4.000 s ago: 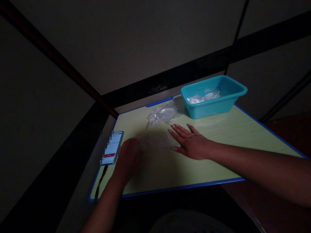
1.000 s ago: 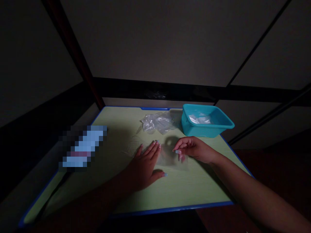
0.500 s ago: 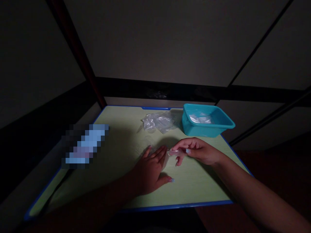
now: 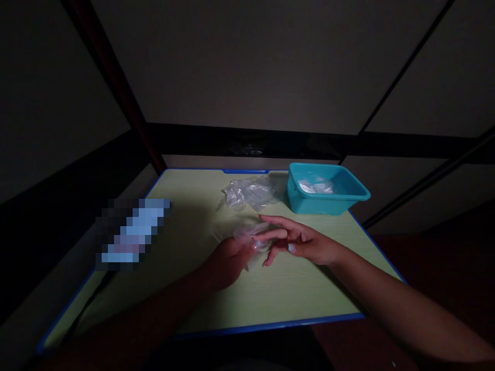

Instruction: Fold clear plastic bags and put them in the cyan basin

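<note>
A clear plastic bag (image 4: pixel 255 260), thin and crumpled, is over the middle of the table. My left hand (image 4: pixel 228 260) grips its near part, thumb on top and the other fingers mostly hidden behind. From the right, my right hand (image 4: pixel 303 242) reaches against the bag with fingers stretched and apart. One of its fingertips meets the left thumb, and its own thumb stays separate. Farther back lies a heap of clear plastic bags (image 4: pixel 251 193).
A turquoise plastic basket (image 4: pixel 325 203) stands at the back right with clear plastic pieces (image 4: pixel 315 186) inside. The pale green table (image 4: pixel 185 206) has a blue rim. At its left edge is a pixelated bright object (image 4: pixel 135 232) with a dark cable. Dark panels rise behind.
My left hand has turned from lying flat to gripping the bag with its thumb up. My right hand has shifted left and its fingers have spread from their pinch.
</note>
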Motion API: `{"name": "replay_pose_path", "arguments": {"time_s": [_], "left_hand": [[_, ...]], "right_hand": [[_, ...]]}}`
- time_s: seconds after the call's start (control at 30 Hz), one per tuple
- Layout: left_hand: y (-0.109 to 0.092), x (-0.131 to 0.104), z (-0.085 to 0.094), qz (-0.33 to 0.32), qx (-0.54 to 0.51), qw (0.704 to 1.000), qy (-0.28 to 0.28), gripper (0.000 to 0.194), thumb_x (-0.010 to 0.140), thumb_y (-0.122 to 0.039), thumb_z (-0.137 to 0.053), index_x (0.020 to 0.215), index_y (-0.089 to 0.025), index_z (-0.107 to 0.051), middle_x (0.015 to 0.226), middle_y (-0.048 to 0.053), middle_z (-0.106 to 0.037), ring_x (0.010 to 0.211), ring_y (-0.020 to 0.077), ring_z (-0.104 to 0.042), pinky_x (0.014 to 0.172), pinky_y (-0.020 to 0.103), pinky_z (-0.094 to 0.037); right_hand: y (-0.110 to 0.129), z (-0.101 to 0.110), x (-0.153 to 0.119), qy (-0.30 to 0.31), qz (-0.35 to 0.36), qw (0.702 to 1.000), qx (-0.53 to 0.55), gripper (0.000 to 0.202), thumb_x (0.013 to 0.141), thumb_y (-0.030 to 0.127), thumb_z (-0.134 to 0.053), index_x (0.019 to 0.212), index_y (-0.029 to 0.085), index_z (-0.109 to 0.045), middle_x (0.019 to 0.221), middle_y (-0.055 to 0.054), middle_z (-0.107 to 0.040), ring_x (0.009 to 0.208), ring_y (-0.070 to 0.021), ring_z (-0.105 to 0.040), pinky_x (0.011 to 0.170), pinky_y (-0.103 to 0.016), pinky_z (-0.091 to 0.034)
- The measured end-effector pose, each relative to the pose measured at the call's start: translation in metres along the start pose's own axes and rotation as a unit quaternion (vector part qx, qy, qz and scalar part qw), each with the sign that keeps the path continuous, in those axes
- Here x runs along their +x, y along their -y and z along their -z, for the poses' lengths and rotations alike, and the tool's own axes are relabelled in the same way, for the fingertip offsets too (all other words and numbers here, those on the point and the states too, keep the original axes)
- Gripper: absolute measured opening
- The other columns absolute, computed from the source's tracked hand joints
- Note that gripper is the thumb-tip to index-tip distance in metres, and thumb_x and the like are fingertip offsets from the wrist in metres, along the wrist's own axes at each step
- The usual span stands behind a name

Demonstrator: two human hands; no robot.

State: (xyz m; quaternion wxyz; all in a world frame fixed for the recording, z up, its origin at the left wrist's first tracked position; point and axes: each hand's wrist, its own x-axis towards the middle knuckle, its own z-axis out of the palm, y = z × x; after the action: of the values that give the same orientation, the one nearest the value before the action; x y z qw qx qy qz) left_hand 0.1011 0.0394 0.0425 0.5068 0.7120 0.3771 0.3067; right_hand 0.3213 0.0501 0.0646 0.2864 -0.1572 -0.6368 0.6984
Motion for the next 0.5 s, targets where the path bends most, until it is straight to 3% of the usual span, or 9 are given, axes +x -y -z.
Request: {"name": "replay_pose_path", "arguments": {"time_s": [0.07, 0.13, 0.2, 0.33, 0.5], "left_hand": [[0.004, 0.002, 0.004, 0.029, -0.039, 0.999, 0.008, 0.041, 0.092, -0.044, -0.046, 0.115, -0.019, -0.069, 0.112, 0.006, -0.072, 0.107, 0.0254, -0.064, 0.097, 0.037, -0.046], [0.006, 0.004, 0.007, 0.058, -0.074, 0.996, -0.003, 0.043, 0.090, -0.048, -0.048, 0.111, -0.018, -0.070, 0.107, 0.007, -0.074, 0.101, 0.0256, -0.066, 0.090, 0.036, -0.049], [0.003, 0.006, 0.009, 0.090, -0.099, 0.990, -0.046, 0.044, 0.085, -0.050, -0.053, 0.104, -0.016, -0.072, 0.100, 0.008, -0.075, 0.095, 0.0260, -0.068, 0.084, 0.035, -0.051], [-0.006, 0.007, 0.014, 0.130, -0.167, 0.970, -0.120, 0.050, 0.070, -0.052, -0.067, 0.101, -0.014, -0.072, 0.090, 0.008, -0.076, 0.086, 0.0271, -0.070, 0.073, 0.035, -0.053], [-0.005, 0.009, 0.025, 0.172, -0.204, 0.946, -0.185, 0.056, 0.061, -0.056, -0.074, 0.098, -0.014, -0.072, 0.083, 0.008, -0.076, 0.084, 0.0282, -0.071, 0.070, 0.034, -0.054]], "right_hand": [[0.000, -0.001, -0.002, -0.025, 0.029, 0.998, -0.045, 0.064, 0.090, 0.042, -0.061, 0.146, 0.029, -0.032, 0.134, -0.014, -0.056, 0.095, -0.0178, -0.068, 0.091, -0.043, -0.049], [0.000, -0.002, -0.004, -0.058, 0.066, 0.987, -0.135, 0.054, 0.093, 0.034, -0.058, 0.142, 0.025, -0.038, 0.127, -0.013, -0.060, 0.095, -0.0162, -0.066, 0.087, -0.038, -0.051], [-0.001, -0.004, -0.005, -0.078, 0.102, 0.954, -0.272, 0.042, 0.092, 0.026, -0.058, 0.133, 0.020, -0.048, 0.115, -0.012, -0.065, 0.095, -0.0162, -0.064, 0.084, -0.035, -0.052], [-0.003, -0.011, -0.002, -0.031, 0.152, 0.860, -0.486, 0.037, 0.088, 0.025, -0.059, 0.124, 0.015, -0.056, 0.112, -0.014, -0.065, 0.104, -0.0217, -0.060, 0.093, -0.041, -0.048], [-0.007, -0.019, 0.001, -0.007, 0.172, 0.822, -0.543, 0.042, 0.089, 0.030, -0.056, 0.127, 0.012, -0.054, 0.120, -0.015, -0.063, 0.114, -0.0219, -0.055, 0.100, -0.041, -0.043]]}}
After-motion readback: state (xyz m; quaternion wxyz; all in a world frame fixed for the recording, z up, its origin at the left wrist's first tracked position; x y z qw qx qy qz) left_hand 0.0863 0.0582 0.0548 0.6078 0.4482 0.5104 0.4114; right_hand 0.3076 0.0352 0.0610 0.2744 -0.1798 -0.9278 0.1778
